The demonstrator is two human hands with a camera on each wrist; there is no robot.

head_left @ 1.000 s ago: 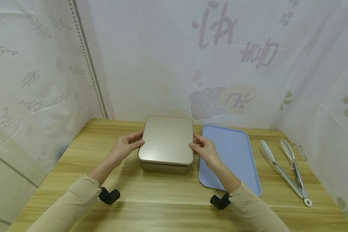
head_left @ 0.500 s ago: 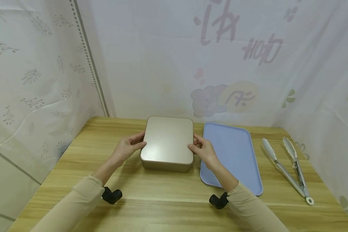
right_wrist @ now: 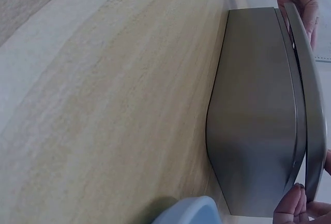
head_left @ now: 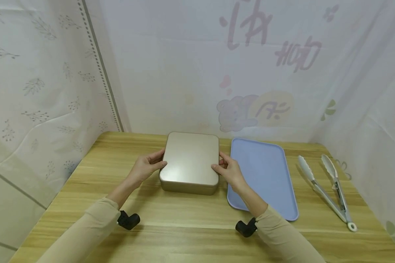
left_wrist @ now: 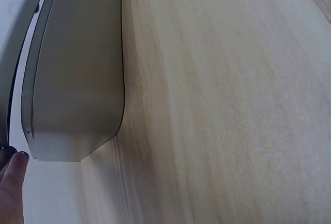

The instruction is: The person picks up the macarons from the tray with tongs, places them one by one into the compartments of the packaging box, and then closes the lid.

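A square, champagne-gold metal tin (head_left: 188, 188) stands on the wooden table, its flat lid (head_left: 191, 159) on top. My left hand (head_left: 144, 169) grips the lid's left edge, thumb on the top face. Opposite it, my right hand (head_left: 231, 171) pinches the right edge the same way. In the left wrist view a narrow gap shows between the lid (left_wrist: 18, 43) and the tin body (left_wrist: 77, 69). The right wrist view also shows the lid (right_wrist: 313, 115) slightly apart from the tin along part of its rim. What the tin contains is hidden.
A pale blue tray (head_left: 263, 175) lies flat to the tin's right, partly under my right forearm. Farther right, spread-apart kitchen tongs (head_left: 330, 202) rest on the table (head_left: 184, 237). A patterned white curtain (head_left: 171, 73) hangs behind the table and along its sides.
The lid has come down level onto the tin; the dark gap along its front edge has disappeared in the head view. Both hands keep their hold, and the view has shifted slightly.
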